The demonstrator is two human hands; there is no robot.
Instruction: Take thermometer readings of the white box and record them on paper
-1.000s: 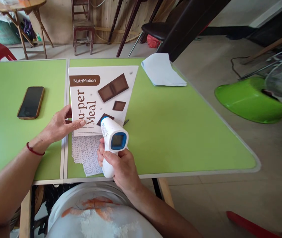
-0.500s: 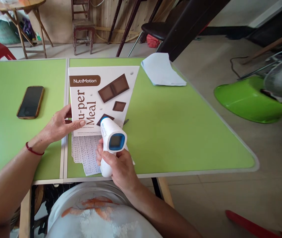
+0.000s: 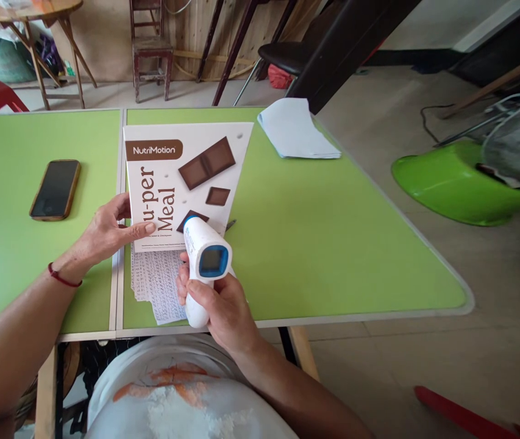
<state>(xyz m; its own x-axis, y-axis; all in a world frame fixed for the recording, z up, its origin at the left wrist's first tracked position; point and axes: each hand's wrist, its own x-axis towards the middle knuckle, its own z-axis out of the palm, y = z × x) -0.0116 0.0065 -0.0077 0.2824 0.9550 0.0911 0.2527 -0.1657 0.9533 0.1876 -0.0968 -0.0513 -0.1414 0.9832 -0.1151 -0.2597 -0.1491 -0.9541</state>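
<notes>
My left hand (image 3: 110,230) grips the lower left edge of a white box (image 3: 163,195) marked "NutriMotion" with chocolate pieces printed on it. The thumb lies on the front face, and the other fingers are partly hidden behind. In my right hand (image 3: 223,308) is a white and blue infrared thermometer (image 3: 201,244), fingers wrapped around its handle. Its front end overlaps the box's lower part in view; whether they touch I cannot tell. The thermometer's small screen looks dark. Handwritten sheets of paper (image 3: 156,280) lie under the box, and a pen tip (image 3: 231,224) shows beside it.
A phone (image 3: 55,189) lies on the green table (image 3: 333,244) at the left. Folded white paper (image 3: 294,128) rests near the far edge. To the right on the floor stands a green plastic chair (image 3: 447,189). A wooden chair (image 3: 152,52) is beyond the table.
The whole view has shifted very slightly. Both hands keep their hold on the box and the thermometer, with no clear movement between them.
</notes>
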